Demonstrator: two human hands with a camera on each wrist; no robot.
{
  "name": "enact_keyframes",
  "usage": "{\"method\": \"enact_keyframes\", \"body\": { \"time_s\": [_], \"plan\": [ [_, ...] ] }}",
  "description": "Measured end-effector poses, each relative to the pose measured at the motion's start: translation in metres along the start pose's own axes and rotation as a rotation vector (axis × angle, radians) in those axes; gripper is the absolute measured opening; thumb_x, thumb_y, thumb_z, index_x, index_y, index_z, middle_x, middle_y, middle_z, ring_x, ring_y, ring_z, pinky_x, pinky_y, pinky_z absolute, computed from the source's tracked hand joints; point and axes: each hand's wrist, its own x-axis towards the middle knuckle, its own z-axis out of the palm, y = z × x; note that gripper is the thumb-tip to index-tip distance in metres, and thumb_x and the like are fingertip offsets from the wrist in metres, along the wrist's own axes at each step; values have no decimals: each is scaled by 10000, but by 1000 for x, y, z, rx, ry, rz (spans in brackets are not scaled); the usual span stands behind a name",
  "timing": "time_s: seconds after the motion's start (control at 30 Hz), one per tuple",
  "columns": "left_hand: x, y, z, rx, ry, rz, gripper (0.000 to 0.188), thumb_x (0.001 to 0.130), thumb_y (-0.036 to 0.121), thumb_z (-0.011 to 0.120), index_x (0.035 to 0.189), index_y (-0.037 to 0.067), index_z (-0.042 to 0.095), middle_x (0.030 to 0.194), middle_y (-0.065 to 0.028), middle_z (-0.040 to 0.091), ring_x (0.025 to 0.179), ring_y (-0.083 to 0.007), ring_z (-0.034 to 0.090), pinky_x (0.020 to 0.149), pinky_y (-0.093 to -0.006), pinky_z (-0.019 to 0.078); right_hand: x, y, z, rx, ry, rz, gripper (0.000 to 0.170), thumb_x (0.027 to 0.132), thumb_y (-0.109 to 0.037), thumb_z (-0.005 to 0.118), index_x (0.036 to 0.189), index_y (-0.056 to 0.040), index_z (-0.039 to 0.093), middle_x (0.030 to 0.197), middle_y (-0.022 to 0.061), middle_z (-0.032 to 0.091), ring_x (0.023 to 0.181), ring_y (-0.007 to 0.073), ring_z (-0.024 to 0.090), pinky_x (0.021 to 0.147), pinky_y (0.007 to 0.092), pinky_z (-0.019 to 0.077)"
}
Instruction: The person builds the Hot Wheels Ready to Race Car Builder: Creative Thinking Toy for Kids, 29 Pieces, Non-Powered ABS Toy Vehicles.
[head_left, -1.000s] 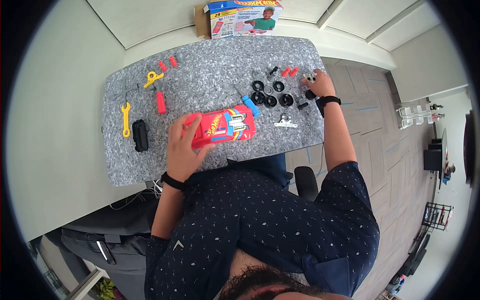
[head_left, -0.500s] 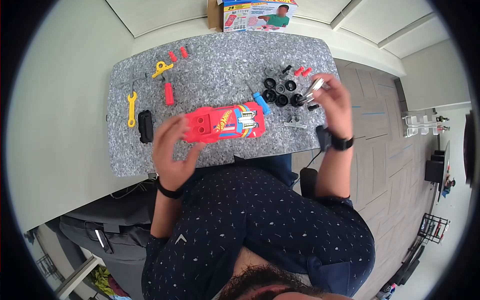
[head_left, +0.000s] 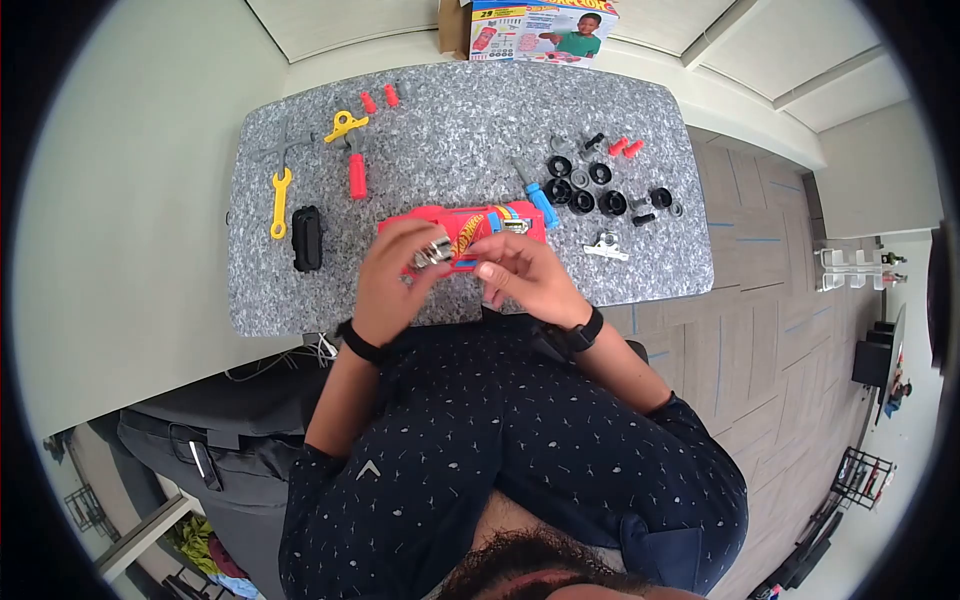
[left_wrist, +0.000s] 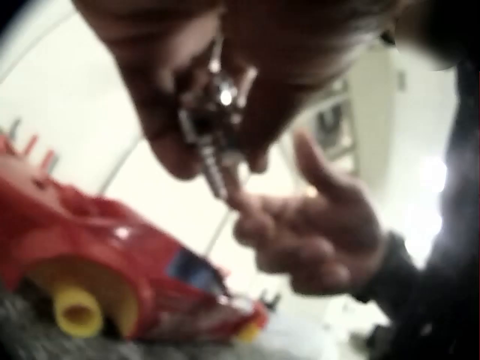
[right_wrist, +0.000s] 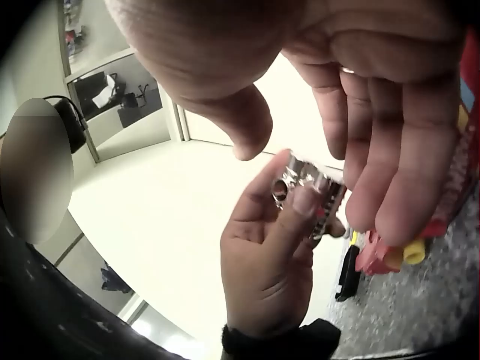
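"Head view: start big, with the grey speckled table [head_left: 475,120]. Next size down?"

"On it, a red toy car [head_left: 468,232], upright, stickered side up. Looks stiff and hollow, so probably light for its bulk; glossy too, likely to skid if nudged. Best steadied across the middle, by both flanks."

"And the hands?"

"Left hand [head_left: 392,278] over the car — pinching a small chrome-coloured piece [right_wrist: 306,171] between thumb and fingers. Right hand [head_left: 540,285] just beside it, empty as far as visible, with nearly straight fingers held side by side and a thumb spread away from them. In the right wrist view, not touching the piece."

"Down to the piece, then. Resting on the car?"

"No. Raised above the red body, judging by the left wrist view, though blurred there."

"Heavy?"

"Doubtful. Looks like plated plastic: very light, rigid, slick on the polished faces. Could twist or shoot out under a hard squeeze."

"Where to take hold?"

"By opposite broad sides, using gentle pressure. Keep off the small round projections — perhaps the first bits to snap. Underside hard to make out."
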Motion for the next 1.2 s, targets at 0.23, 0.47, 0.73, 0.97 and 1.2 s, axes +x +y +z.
{"method": "enact_keyframes", "body": {
  "time_s": [0.23, 0.47, 0.73, 0.97, 1.2],
  "plan": [
    [16, -41, -15, 5, -95, -40, 510, 928, 45, 852, 1427, 64, 749, 1375, -164, 710, 1172, -339, 734, 1035, -432, 594, -9, 3, -31, -120, 179, -23, 288, 1111, -184, 791, 1321, 4, 731, 1066, 16, 774, 797, 61, 684, 663, 233, 545],
    [14, -41, -23, 214, -210, 17, 708, 904, 113, 899, 1558, 17, 647, 1514, -183, 624, 1341, -400, 623, 1183, -484, 499, -8, 15, -32, -132, 198, -32, 301, 1098, -157, 803, 1321, 29, 724, 1114, 46, 785, 817, 63, 690, 684, 241, 553],
    [14, -53, -25, 210, -237, -15, 829, 818, 263, 976, 1554, 47, 662, 1482, -165, 644, 1310, -388, 641, 1172, -500, 500, -7, 16, -35, -160, 197, 10, 308, 1089, -174, 820, 1308, 23, 731, 1121, 53, 786, 822, 63, 693, 696, 253, 579],
    [15, -44, -16, 368, -157, 83, 717, 799, 349, 988, 1432, 102, 758, 1405, -96, 713, 1308, -355, 647, 1151, -489, 495, -8, 17, -33, -187, 208, -3, 305, 1088, -175, 819, 1307, 19, 735, 1121, 54, 788, 813, 65, 694, 694, 253, 580],
    [10, -40, -13, 354, -132, 98, 730, 821, 420, 968, 1448, 116, 751, 1510, -114, 691, 1394, -366, 624, 1211, -521, 449, -6, 19, -36, -173, 211, -6, 307, 1084, -156, 819, 1316, 25, 732, 1107, 58, 785, 790, 65, 681, 686, 247, 563]
  ]
}}
